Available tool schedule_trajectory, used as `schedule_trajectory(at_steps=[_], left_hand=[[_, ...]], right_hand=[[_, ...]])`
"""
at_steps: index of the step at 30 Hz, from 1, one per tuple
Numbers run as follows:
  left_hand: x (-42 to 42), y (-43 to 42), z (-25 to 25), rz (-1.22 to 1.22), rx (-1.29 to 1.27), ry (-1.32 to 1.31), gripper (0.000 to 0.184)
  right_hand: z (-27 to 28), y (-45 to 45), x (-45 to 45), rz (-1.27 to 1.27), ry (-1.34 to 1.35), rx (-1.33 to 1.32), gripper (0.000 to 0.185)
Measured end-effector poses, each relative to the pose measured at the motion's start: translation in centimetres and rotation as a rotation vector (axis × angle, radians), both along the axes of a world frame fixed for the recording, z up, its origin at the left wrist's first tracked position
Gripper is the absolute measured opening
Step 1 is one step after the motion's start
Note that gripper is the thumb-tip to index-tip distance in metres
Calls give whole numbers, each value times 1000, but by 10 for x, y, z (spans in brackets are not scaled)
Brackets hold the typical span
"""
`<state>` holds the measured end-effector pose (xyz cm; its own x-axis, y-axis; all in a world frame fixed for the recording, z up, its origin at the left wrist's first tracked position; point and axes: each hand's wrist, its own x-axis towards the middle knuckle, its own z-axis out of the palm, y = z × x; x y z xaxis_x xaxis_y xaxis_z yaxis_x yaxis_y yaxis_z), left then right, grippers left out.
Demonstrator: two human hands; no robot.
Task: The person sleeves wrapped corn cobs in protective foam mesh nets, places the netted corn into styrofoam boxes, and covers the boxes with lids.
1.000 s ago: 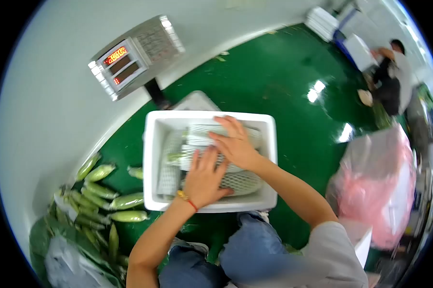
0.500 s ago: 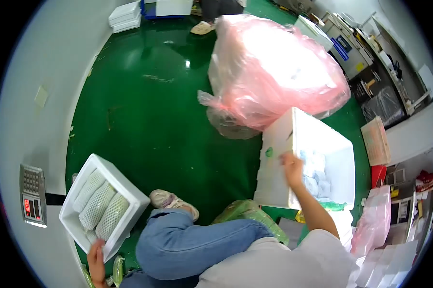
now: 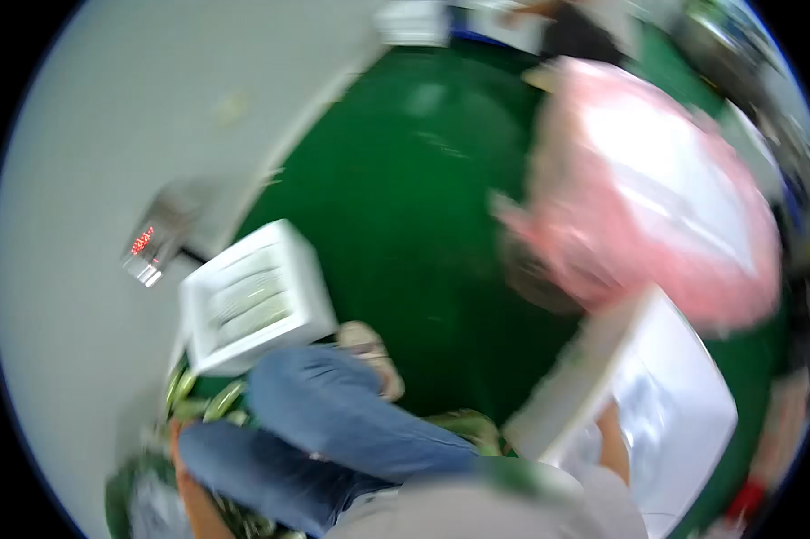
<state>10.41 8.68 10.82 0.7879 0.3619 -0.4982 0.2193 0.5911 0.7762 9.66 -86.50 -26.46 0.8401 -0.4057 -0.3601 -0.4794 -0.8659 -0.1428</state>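
My left hand [image 3: 180,440] is low at the left, by my knee and close to several long green vegetables [image 3: 223,401] on the floor; its fingers are smeared. At the right, my right hand [image 3: 608,415] reaches over the near side of a large white foam box [image 3: 557,382], its fingers blurred and partly lost against the white. Inside that box lie pale, whitish pieces [image 3: 643,422] too blurred to name. A smaller white foam box [image 3: 313,292] stands at the left, holding several long pale green pieces in white foam netting [image 3: 252,301].
A scale display [image 3: 144,242] with red digits stands by the wall, beside the smaller box. A big pink plastic bag [image 3: 584,225] fills the right side of the green floor [image 3: 423,242]. Another person [image 3: 580,36] is at the back, near stacked white lids [image 3: 412,22].
My view has swung left, and things appear shifted right. My left hand has left the smaller box's near edge for the vegetables by my knee. My right hand is lower over the large box.
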Motion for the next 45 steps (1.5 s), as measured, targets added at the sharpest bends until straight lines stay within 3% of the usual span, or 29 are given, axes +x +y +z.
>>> schedule_trajectory(at_steps=[2, 3, 5, 12, 18, 22, 26, 33, 34, 37, 39, 43, 45], left_hand=[[-3, -19, 0, -18, -21, -21, 46], [4, -43, 14, 41, 130, 52, 45], [16, -42, 12, -41, 85, 72, 44], [40, -63, 27, -65, 168, 115, 48], [54, -75, 39, -128, 222, 149, 53], [52, -80, 42, -162, 284, 141, 56], [45, -88, 53, -223, 190, 71, 61], [62, -74, 35, -349, 137, 32, 61], [75, -62, 15, -506, 299, -70, 55], [100, -67, 1, -541, 97, -113, 42], [115, -67, -18, -545, 239, -181, 36], [114, -64, -44, -497, 823, -260, 30], [98, -51, -35, -430, 825, -185, 28]], right_hand=[[30, 37, 41, -251, 10, 88, 57], [41, 51, 52, -304, -16, 88, 57], [59, 81, 66, -361, -107, 82, 57], [106, 199, 96, -231, -402, 340, 58], [130, 288, 106, -118, -308, 674, 60], [132, 308, 98, -161, -268, 731, 61], [145, 293, 93, -244, -311, 715, 62], [288, 269, 156, -233, -609, 636, 64], [323, 286, 174, -151, -666, 621, 64], [392, 352, 220, 134, -751, 670, 66], [421, 421, 259, 435, -737, 761, 66], [410, 621, 335, 1335, -622, 871, 68], [373, 716, 376, 1851, -815, 486, 55]])
